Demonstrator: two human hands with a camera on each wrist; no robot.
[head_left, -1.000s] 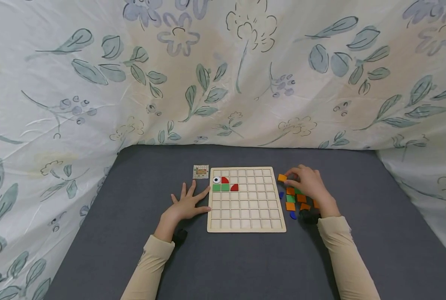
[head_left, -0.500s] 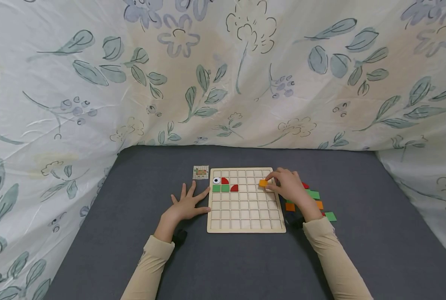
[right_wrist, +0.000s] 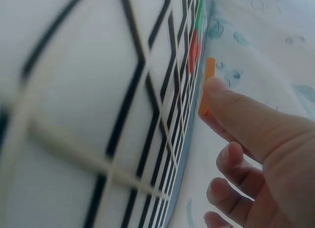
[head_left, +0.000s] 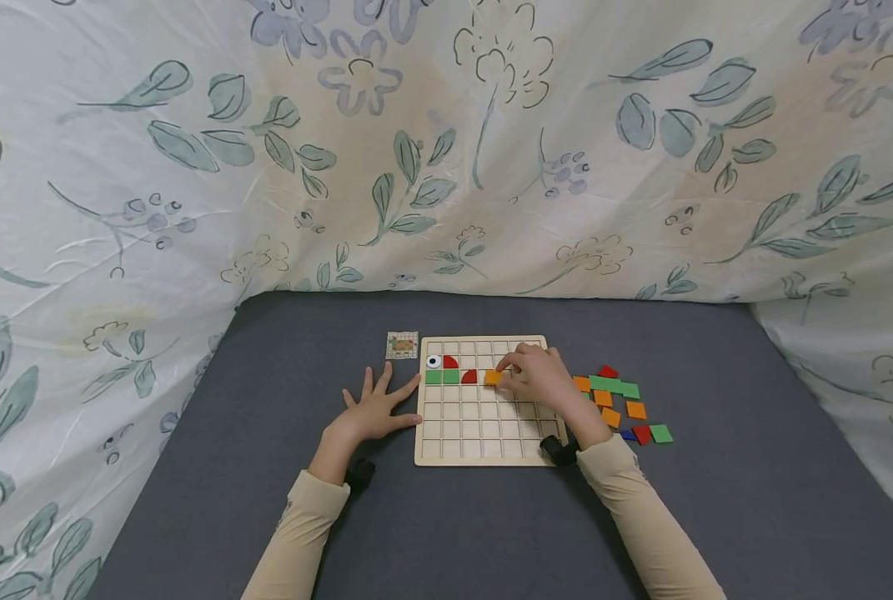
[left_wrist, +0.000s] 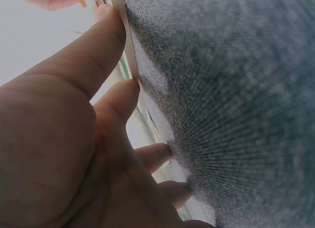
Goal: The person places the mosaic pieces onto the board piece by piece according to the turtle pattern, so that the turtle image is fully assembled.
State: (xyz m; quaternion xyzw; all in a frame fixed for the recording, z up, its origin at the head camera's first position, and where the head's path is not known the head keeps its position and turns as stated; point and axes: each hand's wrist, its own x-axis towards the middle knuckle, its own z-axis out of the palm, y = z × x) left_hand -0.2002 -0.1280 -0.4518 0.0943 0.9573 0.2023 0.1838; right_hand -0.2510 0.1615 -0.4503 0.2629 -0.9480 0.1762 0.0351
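My right hand (head_left: 539, 377) pinches an orange square tile (head_left: 493, 377) over the wooden grid board (head_left: 484, 429), just right of a red quarter-round tile (head_left: 469, 377). In the right wrist view thumb and finger grip the orange tile (right_wrist: 207, 87) above the grid. Spread fingers of my left hand (head_left: 371, 414) touch the board's left edge; the left wrist view shows thumb and index tips of that hand (left_wrist: 74, 124) against the rim. Two green tiles (head_left: 442, 377), an eye tile (head_left: 434, 361) and another red quarter-round (head_left: 450, 362) lie in the board's upper left cells.
Loose orange, green, red and blue tiles (head_left: 636, 410) lie right of the board, some partly behind the right forearm. A small picture card (head_left: 403, 345) lies by the board's upper left corner. A patterned cloth (head_left: 446, 150) hangs behind the dark table (head_left: 446, 533).
My right hand has carried the orange tile leftward from the loose tiles, across the board, to beside the red quarter-round. My left hand has stayed in place.
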